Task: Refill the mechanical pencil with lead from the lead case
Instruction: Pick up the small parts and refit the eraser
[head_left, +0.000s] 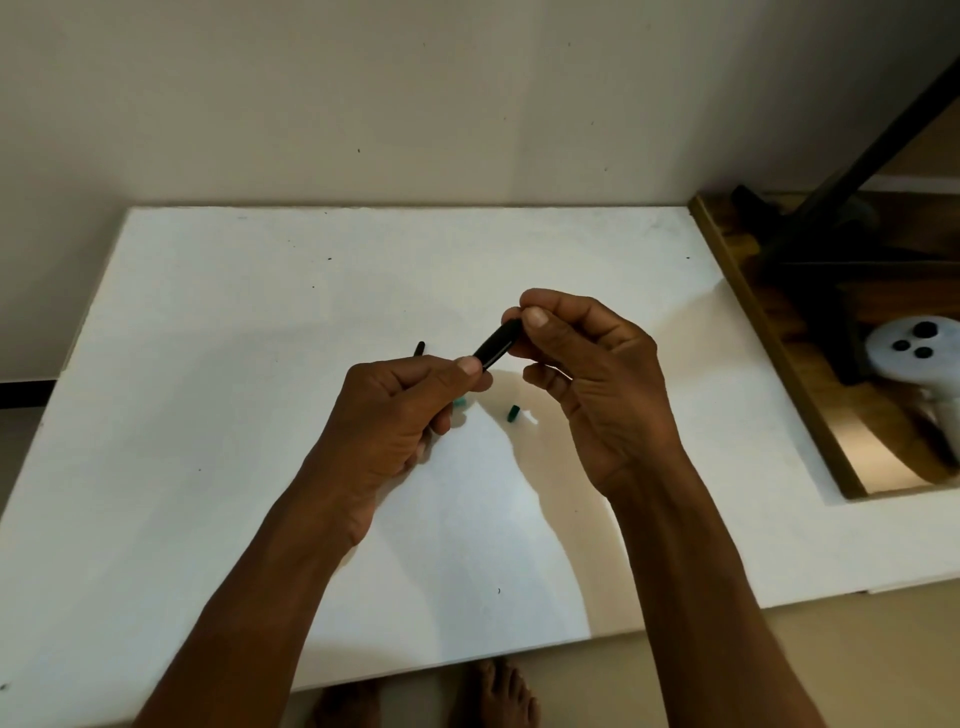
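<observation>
We are looking down at a white tabletop (208, 415) set against a pale wall, with both of our hands raised a little above its middle. Between them we hold a short black oblong piece, the lead case (498, 344) as far as we can tell, tilted so that its upper end points up and to the right. Our left hand (400, 415) is curled, its thumb and forefinger pinched on the lower end of the case, the other fingers folded into the palm; whether it holds anything more inside we cannot tell. Our right hand (587, 374) grips the upper end between thumb and forefinger, with the remaining fingers loosely bent below and apart from the case. Behind the left hand a thin black tip (419, 348) pokes out above the knuckles; it may belong to the mechanical pencil, but most of it is hidden and we cannot be sure. On the tabletop just below the hands lies a small green cap (513, 413), and a second bit of teal (460, 402) shows at the edge of the left fingers. To the right, beyond the white surface, a white controller (919, 358) with dark buttons rests on a wooden surface (810, 364) beside a black stand (831, 218). Bare feet (498, 691) show under the near edge.
</observation>
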